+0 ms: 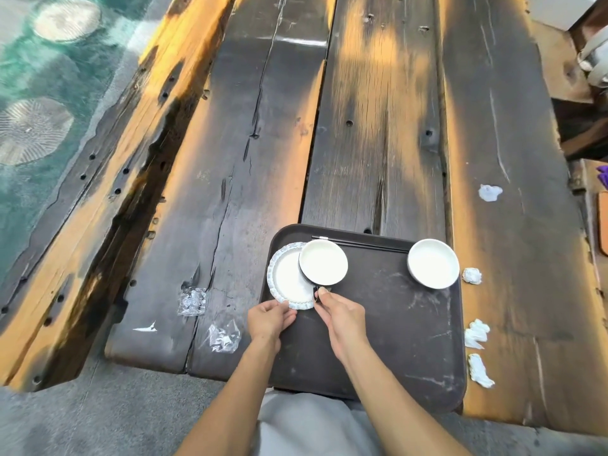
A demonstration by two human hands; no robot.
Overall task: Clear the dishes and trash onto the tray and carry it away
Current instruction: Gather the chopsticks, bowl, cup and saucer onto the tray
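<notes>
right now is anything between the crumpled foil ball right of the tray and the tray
Nothing visible: the small crumpled foil ball lies on bare wood just past the dark brown plastic tray edge, beside the white round bowl.

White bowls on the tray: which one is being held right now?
The left bowl, resting on the scalloped plate; the right hand grips its near rim. The other bowl sits alone, untouched, at the tray's right edge.

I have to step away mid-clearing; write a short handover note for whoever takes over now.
Left hand grips the scalloped plate at its near edge; right hand holds the bowl resting on that plate.
On the tray: plate, both bowls, chopsticks.
Left on the table: foil and clear wrapper left of the tray; crumpled tissues and foil ball to its right. Then carry the tray away.
</notes>
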